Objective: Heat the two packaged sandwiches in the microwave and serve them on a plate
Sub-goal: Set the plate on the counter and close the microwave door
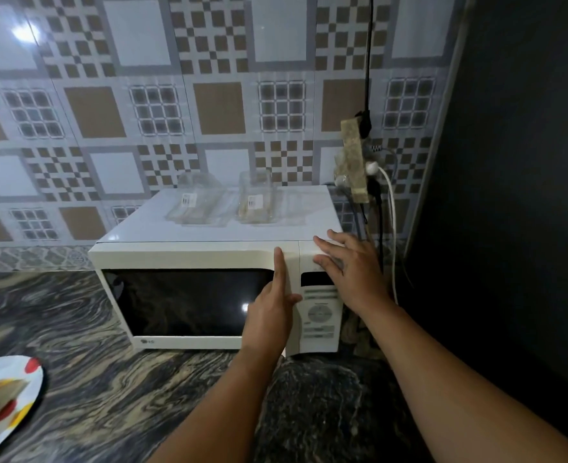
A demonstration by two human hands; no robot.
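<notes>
The plate (25, 382) is sitting at the near left, well left of both hands, carrying what seems to be sandwich halves, blurred. The left hand (271, 314) is pressing straight fingers on the microwave (189, 255) door's right edge. The right hand (351, 265) is resting spread fingers on its top right corner. Beyond the fingertips, two clear sandwich packages (222, 203) are lying on top.

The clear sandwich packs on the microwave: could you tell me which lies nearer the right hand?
The right-hand pack; the other pack sits farther from the right hand.
</notes>
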